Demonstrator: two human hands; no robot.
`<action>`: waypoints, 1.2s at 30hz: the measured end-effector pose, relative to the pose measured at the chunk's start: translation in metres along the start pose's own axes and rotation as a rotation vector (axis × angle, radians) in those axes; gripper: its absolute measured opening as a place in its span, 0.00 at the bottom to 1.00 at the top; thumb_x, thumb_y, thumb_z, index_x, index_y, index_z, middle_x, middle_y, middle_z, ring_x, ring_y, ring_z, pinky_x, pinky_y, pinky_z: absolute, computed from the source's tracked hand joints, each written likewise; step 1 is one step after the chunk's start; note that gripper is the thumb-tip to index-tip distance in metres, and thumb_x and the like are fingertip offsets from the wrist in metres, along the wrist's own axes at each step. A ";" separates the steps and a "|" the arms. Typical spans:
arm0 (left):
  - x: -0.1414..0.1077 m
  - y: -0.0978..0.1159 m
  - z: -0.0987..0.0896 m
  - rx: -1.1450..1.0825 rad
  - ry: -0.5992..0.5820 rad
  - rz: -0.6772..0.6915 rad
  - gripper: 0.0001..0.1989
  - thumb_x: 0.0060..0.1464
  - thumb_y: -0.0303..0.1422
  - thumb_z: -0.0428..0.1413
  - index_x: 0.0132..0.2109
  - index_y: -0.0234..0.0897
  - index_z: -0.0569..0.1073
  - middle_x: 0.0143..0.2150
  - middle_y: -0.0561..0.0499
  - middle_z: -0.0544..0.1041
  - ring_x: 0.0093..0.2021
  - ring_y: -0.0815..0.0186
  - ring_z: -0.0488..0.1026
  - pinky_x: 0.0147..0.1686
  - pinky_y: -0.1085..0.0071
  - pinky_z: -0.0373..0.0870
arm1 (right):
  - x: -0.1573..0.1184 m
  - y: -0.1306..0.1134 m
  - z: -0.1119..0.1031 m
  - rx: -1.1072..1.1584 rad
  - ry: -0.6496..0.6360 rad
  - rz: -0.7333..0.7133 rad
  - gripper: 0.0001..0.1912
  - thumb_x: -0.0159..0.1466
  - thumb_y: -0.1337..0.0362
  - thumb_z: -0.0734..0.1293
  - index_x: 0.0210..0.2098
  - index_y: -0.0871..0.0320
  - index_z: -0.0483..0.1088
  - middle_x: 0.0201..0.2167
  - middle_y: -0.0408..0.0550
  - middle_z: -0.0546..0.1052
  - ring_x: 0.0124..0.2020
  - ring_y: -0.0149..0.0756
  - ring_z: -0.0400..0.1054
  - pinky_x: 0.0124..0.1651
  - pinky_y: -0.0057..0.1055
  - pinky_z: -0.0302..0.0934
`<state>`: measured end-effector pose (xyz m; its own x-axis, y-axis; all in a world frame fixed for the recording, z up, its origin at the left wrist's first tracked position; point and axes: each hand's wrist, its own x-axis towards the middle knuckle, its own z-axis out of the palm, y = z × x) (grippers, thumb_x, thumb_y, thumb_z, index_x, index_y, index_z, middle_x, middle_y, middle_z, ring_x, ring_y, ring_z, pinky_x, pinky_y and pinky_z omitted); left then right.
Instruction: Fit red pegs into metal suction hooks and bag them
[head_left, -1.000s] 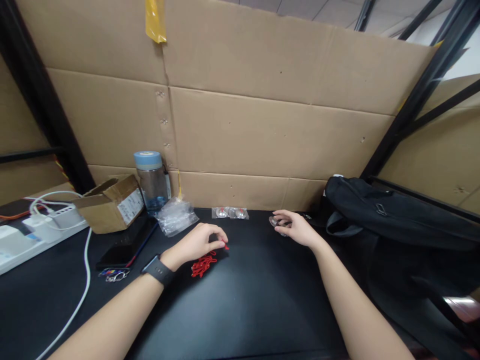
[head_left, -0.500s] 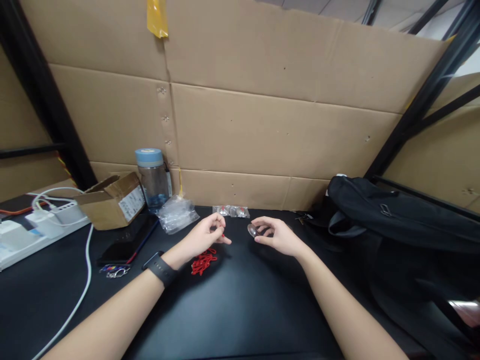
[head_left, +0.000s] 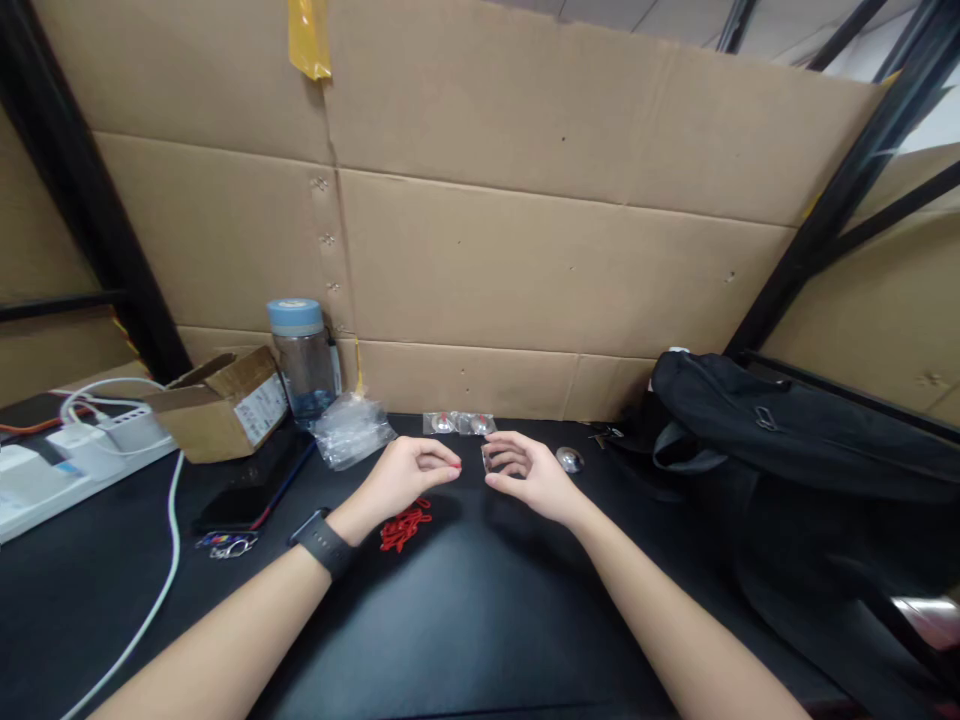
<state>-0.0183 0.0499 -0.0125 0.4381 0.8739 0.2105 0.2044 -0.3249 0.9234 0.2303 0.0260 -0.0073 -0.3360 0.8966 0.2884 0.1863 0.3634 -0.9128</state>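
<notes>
- Apparently midway: two packets (head_left: 442, 424) lie filled just below frame centre; red cords (head_left: 405, 527), lower left of centre, and a dome (head_left: 570, 460), right of centre, lie loose.
- Left hand (head_left: 409, 474) pinches a red bit (head_left: 458, 465); right hand (head_left: 536, 482) grips a clear shell (head_left: 485, 460), mid-frame.
- Room spreads lower centre, over the table (head_left: 465, 620); bag (head_left: 720, 410) bounds the right, cardboard (head_left: 480, 270) the back.

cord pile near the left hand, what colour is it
The cord pile is red, best seen in the head view.
</notes>
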 end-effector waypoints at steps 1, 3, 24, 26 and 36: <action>-0.001 0.002 0.001 0.009 0.012 0.014 0.13 0.50 0.39 0.65 0.40 0.34 0.80 0.40 0.45 0.84 0.42 0.57 0.81 0.46 0.65 0.76 | 0.000 -0.001 0.004 0.021 -0.001 -0.009 0.29 0.56 0.62 0.76 0.55 0.55 0.68 0.51 0.54 0.76 0.45 0.37 0.74 0.48 0.36 0.70; -0.002 0.004 0.003 0.023 0.034 0.053 0.13 0.53 0.39 0.63 0.41 0.35 0.81 0.40 0.46 0.84 0.40 0.58 0.81 0.45 0.66 0.77 | -0.001 -0.003 0.012 0.049 -0.002 -0.031 0.29 0.56 0.62 0.76 0.55 0.55 0.68 0.51 0.54 0.76 0.45 0.38 0.74 0.47 0.36 0.70; -0.015 0.026 0.017 0.194 0.178 0.222 0.09 0.52 0.30 0.61 0.41 0.40 0.71 0.36 0.54 0.81 0.40 0.64 0.80 0.41 0.71 0.71 | -0.007 -0.013 0.035 0.030 0.001 -0.143 0.26 0.58 0.65 0.74 0.56 0.55 0.70 0.49 0.52 0.78 0.48 0.41 0.75 0.49 0.38 0.70; -0.017 0.031 0.017 0.290 0.197 0.238 0.10 0.53 0.29 0.60 0.42 0.41 0.70 0.37 0.55 0.81 0.41 0.64 0.80 0.42 0.70 0.69 | -0.007 -0.011 0.034 0.033 0.001 -0.133 0.27 0.58 0.65 0.74 0.56 0.55 0.70 0.50 0.52 0.78 0.48 0.42 0.75 0.49 0.39 0.70; -0.018 0.030 0.019 0.656 0.228 0.376 0.05 0.56 0.26 0.58 0.38 0.41 0.70 0.39 0.57 0.80 0.41 0.66 0.76 0.44 0.65 0.52 | -0.006 -0.005 0.036 0.159 -0.001 0.002 0.29 0.54 0.60 0.78 0.54 0.57 0.72 0.50 0.55 0.78 0.45 0.42 0.77 0.50 0.41 0.71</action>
<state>-0.0040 0.0174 0.0053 0.4047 0.6926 0.5971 0.5838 -0.6983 0.4143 0.1983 0.0103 -0.0148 -0.3366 0.8971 0.2863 0.0380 0.3167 -0.9478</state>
